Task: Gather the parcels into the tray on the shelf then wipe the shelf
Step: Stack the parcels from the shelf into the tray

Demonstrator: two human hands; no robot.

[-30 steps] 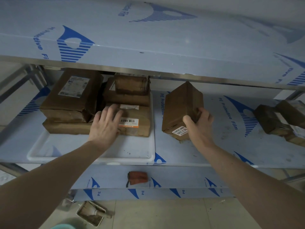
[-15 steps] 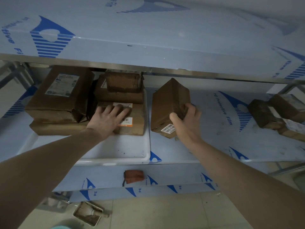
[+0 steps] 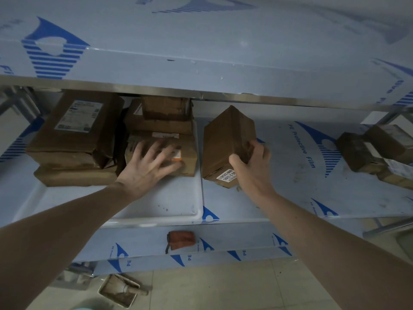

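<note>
A white tray (image 3: 176, 211) sits on the left of the film-covered shelf (image 3: 290, 193) and holds several brown parcels. My left hand (image 3: 149, 166) lies with spread fingers on the front parcel with an orange label (image 3: 190, 151) in the tray. My right hand (image 3: 252, 168) grips a tilted brown box parcel (image 3: 225, 139) just right of the tray's edge, its lower corner near the shelf. A large labelled parcel (image 3: 76, 126) is stacked at the tray's left. More parcels (image 3: 375, 151) lie at the shelf's far right.
The upper shelf's metal edge (image 3: 201, 95) overhangs close above the parcels. On the lower shelf lies an orange-brown rolled cloth (image 3: 181, 240). A small dirty tray (image 3: 118, 291) rests on the tiled floor. A shelf post (image 3: 386, 117) stands at the right.
My right hand has carried the box parcel left, up to the tray's right edge. My left hand has spread its fingers over the orange-labelled parcel.
</note>
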